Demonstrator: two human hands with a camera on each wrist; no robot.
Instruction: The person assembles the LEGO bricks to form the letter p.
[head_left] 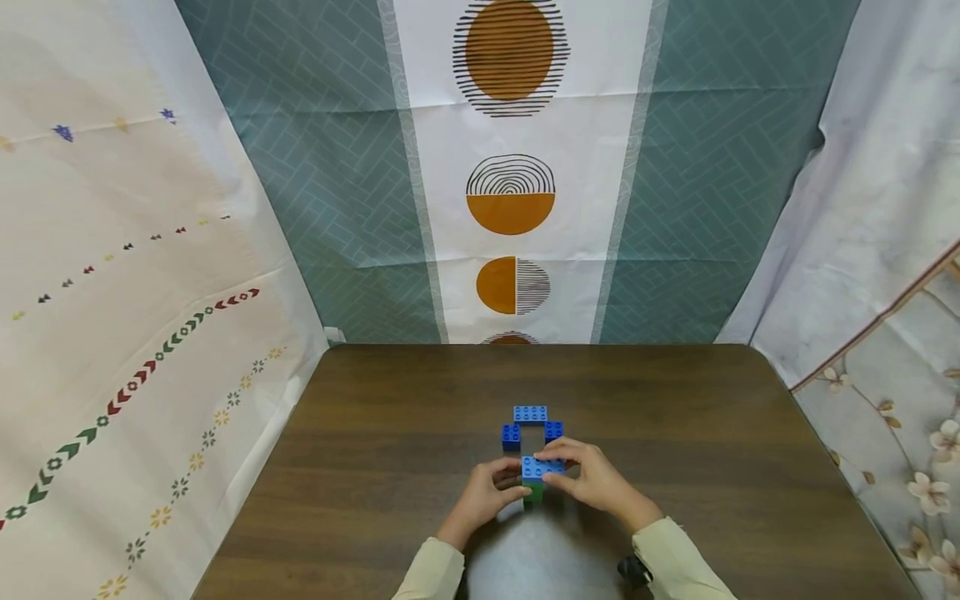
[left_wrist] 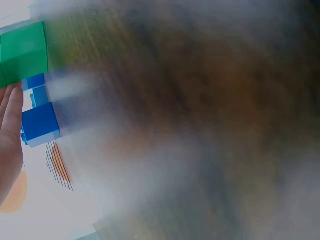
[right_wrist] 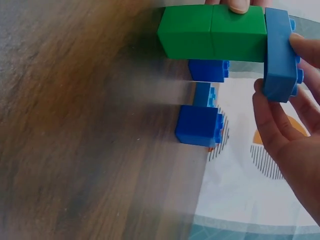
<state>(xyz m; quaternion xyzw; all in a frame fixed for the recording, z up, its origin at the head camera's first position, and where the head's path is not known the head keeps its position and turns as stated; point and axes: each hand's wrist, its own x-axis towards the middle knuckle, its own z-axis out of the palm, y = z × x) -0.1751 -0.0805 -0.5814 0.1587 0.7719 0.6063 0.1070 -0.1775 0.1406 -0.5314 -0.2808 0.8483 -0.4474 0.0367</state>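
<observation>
In the head view, two plain green bricks (right_wrist: 212, 32) are stacked on the table, with a light blue brick (head_left: 534, 468) on top that juts out past one side. My left hand (head_left: 483, 498) grips the green stack from the left, its fingertips on the side in the right wrist view. My right hand (head_left: 592, 477) pinches the light blue brick between thumb and fingers. Behind the stack stand a dark blue brick (head_left: 511, 437) on the left, another dark blue brick (head_left: 554, 430) on the right, and a light blue brick (head_left: 530, 414) farther back.
The brown wooden table (head_left: 405, 408) reaches back to a hanging cloth (head_left: 330, 167) with orange and white circle prints. Patterned cloths hang at both sides. A rounded pale grey shape (head_left: 543, 554) lies at the front, between the forearms.
</observation>
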